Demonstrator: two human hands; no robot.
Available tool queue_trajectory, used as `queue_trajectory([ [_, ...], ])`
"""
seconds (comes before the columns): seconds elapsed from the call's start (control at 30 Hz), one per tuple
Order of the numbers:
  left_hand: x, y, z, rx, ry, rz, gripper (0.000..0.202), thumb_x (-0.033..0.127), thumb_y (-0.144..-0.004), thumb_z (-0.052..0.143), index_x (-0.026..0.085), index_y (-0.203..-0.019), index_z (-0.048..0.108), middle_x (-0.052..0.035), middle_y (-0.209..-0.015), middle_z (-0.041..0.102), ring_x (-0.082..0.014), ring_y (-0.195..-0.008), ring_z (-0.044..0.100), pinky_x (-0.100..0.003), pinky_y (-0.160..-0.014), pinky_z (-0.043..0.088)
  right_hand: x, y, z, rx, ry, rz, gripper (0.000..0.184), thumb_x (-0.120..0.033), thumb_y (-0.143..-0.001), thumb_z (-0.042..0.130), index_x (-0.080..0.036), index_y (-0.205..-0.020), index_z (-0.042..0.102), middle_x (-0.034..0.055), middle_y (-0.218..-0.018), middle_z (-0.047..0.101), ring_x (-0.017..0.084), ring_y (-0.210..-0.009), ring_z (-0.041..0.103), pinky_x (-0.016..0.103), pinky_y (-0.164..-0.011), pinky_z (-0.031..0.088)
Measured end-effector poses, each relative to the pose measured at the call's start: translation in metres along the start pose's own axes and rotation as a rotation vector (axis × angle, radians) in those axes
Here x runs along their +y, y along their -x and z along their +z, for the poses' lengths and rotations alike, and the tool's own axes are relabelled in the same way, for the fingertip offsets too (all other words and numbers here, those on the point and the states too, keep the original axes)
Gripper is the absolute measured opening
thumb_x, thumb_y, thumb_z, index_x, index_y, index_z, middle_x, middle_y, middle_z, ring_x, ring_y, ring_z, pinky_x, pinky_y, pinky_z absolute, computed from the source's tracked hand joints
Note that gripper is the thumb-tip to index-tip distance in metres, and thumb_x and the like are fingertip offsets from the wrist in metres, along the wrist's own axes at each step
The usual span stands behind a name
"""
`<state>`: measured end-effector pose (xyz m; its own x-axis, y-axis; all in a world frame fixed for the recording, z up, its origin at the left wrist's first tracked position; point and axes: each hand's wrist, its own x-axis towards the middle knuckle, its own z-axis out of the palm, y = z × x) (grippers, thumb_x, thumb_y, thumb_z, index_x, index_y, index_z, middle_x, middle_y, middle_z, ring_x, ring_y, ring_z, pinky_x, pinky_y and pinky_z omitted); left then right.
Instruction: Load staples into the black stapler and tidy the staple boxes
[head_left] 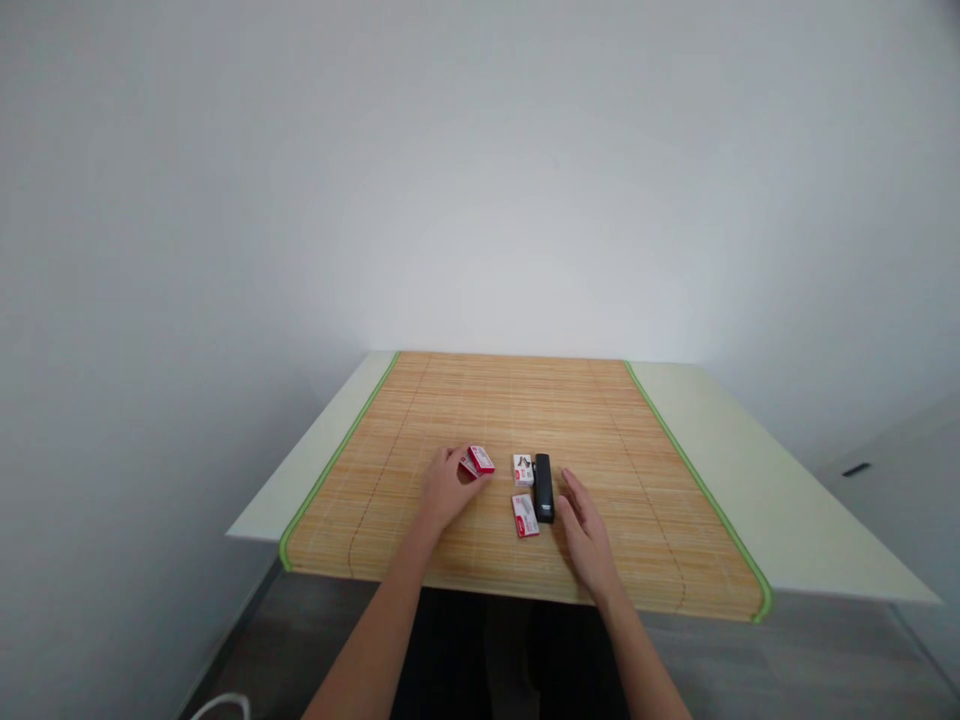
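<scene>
On the bamboo mat [465,400] my left hand [445,490] grips a small red and white box [478,461] by its near end. A black stapler [543,487] lies lengthwise in the middle of the mat. Two more small red and white boxes lie beside it: one [523,469] at its far left, one [525,515] at its near left. My right hand [583,530] rests flat on the mat just right of the stapler, fingers apart, holding nothing.
The mat has green edging and covers a pale table [750,470] set against a plain white wall. Bare table surface shows on both sides of the mat. A grey floor lies below, with a white cord [221,705] at the lower left.
</scene>
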<state>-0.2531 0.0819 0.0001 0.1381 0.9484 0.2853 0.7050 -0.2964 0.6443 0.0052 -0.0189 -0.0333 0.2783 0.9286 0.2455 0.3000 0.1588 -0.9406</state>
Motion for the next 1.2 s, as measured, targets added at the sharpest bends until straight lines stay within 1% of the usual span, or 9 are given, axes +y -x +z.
queue_trajectory([
  [0.1,-0.013,-0.013,-0.002,-0.019,-0.195,-0.05,0.056,0.051,-0.082,0.074,0.029,-0.133,0.063,-0.0084,-0.121,0.058,-0.0295,-0.117,0.054,-0.039,-0.102,0.039,0.001,0.0,0.0,0.015,0.006,-0.011,0.054,-0.052,-0.1,0.052,-0.031,-0.149,0.05,0.0042,-0.161,0.042,0.027,-0.15,0.036,0.056,-0.126,0.024],
  [0.2,-0.018,-0.008,-0.003,-0.005,-0.307,-0.091,0.058,0.053,-0.084,0.069,0.029,-0.136,0.06,-0.01,-0.124,0.057,-0.0312,-0.12,0.051,-0.04,-0.101,0.037,0.003,0.0,0.0,0.03,0.004,-0.029,0.054,-0.051,-0.099,0.053,-0.03,-0.149,0.051,0.0049,-0.162,0.04,0.028,-0.15,0.034,0.057,-0.126,0.025],
  [0.43,-0.009,0.041,-0.015,0.06,-0.437,-0.258,0.057,0.062,-0.084,0.063,0.025,-0.127,0.059,-0.0123,-0.122,0.056,-0.0341,-0.119,0.051,-0.042,-0.098,0.037,0.005,0.001,0.002,0.016,-0.036,-0.022,0.053,-0.048,-0.099,0.054,-0.033,-0.149,0.05,0.0039,-0.161,0.04,0.028,-0.15,0.035,0.057,-0.125,0.027],
  [0.57,0.001,0.056,-0.017,0.05,-0.472,-0.296,0.052,0.066,-0.082,0.063,0.022,-0.109,0.061,-0.0124,-0.114,0.057,-0.035,-0.113,0.052,-0.044,-0.097,0.037,0.006,0.001,0.002,0.021,-0.023,-0.045,0.051,-0.048,-0.099,0.054,-0.032,-0.148,0.051,0.0043,-0.16,0.042,0.028,-0.149,0.036,0.058,-0.125,0.027],
  [0.63,0.008,0.053,-0.015,0.064,-0.476,-0.281,0.052,0.068,-0.082,0.063,0.021,-0.104,0.061,-0.0126,-0.113,0.057,-0.0346,-0.113,0.052,-0.044,-0.096,0.038,0.007,0.001,0.002,0.026,-0.027,-0.048,0.051,-0.047,-0.099,0.054,-0.032,-0.148,0.051,0.0043,-0.16,0.043,0.028,-0.149,0.037,0.058,-0.125,0.028],
  [0.73,0.02,0.035,-0.004,0.076,-0.425,-0.188,0.059,0.069,-0.082,0.064,0.021,-0.117,0.059,-0.0129,-0.12,0.056,-0.0331,-0.117,0.05,-0.042,-0.098,0.038,0.007,0.0,0.003,0.034,-0.04,-0.043,0.051,-0.048,-0.098,0.055,-0.032,-0.147,0.053,0.0047,-0.159,0.044,0.028,-0.148,0.039,0.057,-0.124,0.031],
  [0.87,0.029,0.006,0.014,-0.017,-0.381,-0.113,0.057,0.059,-0.085,0.067,0.025,-0.13,0.056,-0.0122,-0.124,0.057,-0.0313,-0.118,0.051,-0.039,-0.098,0.04,0.006,0.0,0.003,0.036,-0.049,-0.033,0.052,-0.051,-0.097,0.056,-0.031,-0.145,0.055,0.0056,-0.156,0.048,0.029,-0.146,0.042,0.056,-0.122,0.034],
  [1.07,0.003,-0.017,0.015,-0.038,-0.402,-0.071,0.048,0.029,-0.095,0.054,0.027,-0.143,0.052,-0.0113,-0.133,0.056,-0.0275,-0.119,0.051,-0.038,-0.102,0.04,0.001,0.002,0.006,0.024,-0.087,0.007,0.054,-0.052,-0.096,0.057,-0.027,-0.144,0.056,0.0086,-0.151,0.054,0.029,-0.14,0.05,0.054,-0.119,0.039],
  [1.2,-0.001,-0.018,0.01,-0.014,-0.372,-0.058,0.05,0.03,-0.095,0.055,0.025,-0.144,0.052,-0.0127,-0.139,0.054,-0.03,-0.125,0.048,-0.043,-0.106,0.038,-0.002,0.002,0.011,0.038,-0.034,-0.011,0.057,-0.053,-0.092,0.062,-0.026,-0.142,0.057,0.01,-0.145,0.059,0.031,-0.134,0.055,0.055,-0.117,0.042],
])
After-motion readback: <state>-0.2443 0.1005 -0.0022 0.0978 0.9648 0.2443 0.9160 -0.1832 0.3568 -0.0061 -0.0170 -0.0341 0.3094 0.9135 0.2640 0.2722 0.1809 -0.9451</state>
